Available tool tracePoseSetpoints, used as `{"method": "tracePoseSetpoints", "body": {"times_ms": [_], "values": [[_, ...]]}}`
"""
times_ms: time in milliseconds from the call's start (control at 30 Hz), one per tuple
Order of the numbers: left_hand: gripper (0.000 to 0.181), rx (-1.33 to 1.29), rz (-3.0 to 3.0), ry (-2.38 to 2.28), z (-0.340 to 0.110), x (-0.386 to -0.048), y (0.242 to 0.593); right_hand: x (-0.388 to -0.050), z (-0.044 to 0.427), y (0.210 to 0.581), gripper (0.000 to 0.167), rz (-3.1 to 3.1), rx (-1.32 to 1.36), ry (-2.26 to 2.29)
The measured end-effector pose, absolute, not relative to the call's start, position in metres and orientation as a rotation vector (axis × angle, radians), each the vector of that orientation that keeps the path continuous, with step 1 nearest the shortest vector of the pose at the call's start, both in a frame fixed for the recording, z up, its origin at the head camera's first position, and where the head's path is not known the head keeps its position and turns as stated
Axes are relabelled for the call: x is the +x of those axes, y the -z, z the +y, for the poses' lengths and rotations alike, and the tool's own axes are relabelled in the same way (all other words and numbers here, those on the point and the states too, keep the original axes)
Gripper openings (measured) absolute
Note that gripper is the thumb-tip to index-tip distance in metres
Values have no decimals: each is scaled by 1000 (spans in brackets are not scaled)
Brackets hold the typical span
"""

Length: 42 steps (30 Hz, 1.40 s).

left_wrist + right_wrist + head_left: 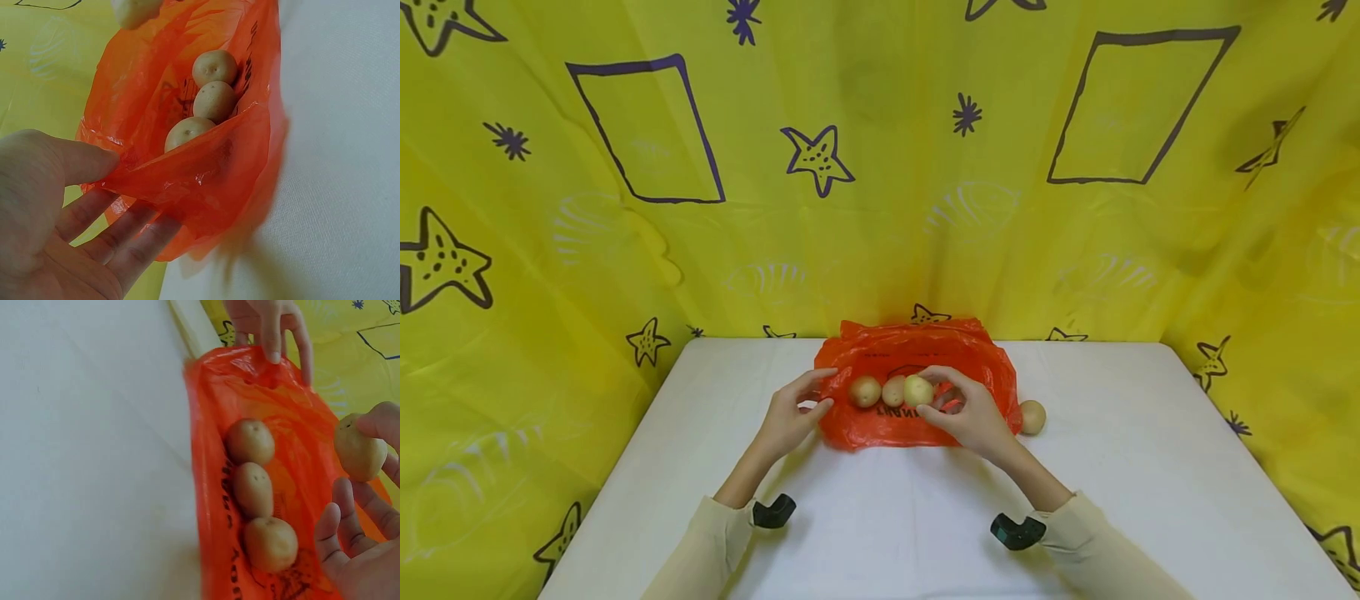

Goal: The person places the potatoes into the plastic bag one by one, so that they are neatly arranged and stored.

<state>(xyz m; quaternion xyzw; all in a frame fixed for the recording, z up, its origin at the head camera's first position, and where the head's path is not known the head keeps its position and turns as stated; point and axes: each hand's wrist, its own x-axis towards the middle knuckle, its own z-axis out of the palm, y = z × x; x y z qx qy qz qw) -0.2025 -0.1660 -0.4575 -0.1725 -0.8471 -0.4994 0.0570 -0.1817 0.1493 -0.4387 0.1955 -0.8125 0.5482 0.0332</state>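
Observation:
A red plastic bag (pixel 887 432) lies with its mouth spread towards the person. My left hand (pixel 786 418) pinches the bag's left rim between thumb and fingers, the fingers behind the film in the left wrist view. Three potatoes rest in a row inside, touching: one (pixel 250 442), a middle one (pixel 252 489) and another (pixel 270 544). Thumb and fingers of my right hand (pixel 976 419) hold a further potato (pixel 360 447) above the bag; in the head view this held potato (pixel 918 391) hides part of the row.
One loose potato (pixel 1033 417) sits on the white table (pixel 880 517), just outside the bag's right side. A yellow patterned curtain (pixel 880 250) stands behind the table and along both sides. Each wrist wears a dark device, the left one (pixel 774 512) and the right one (pixel 1017 532).

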Motion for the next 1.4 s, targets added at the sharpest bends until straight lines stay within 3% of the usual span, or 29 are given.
{"method": "tracePoseSetpoints", "body": {"times_ms": [533, 1400], "values": [[43, -524, -2566, 1500, -166, -201, 457, -189, 114, 480, 47, -2538, 474, -1804], [44, -585, -2474, 1527, -164, -198, 455, -185, 85, 497, 42, -2628, 423, -1522]]}}
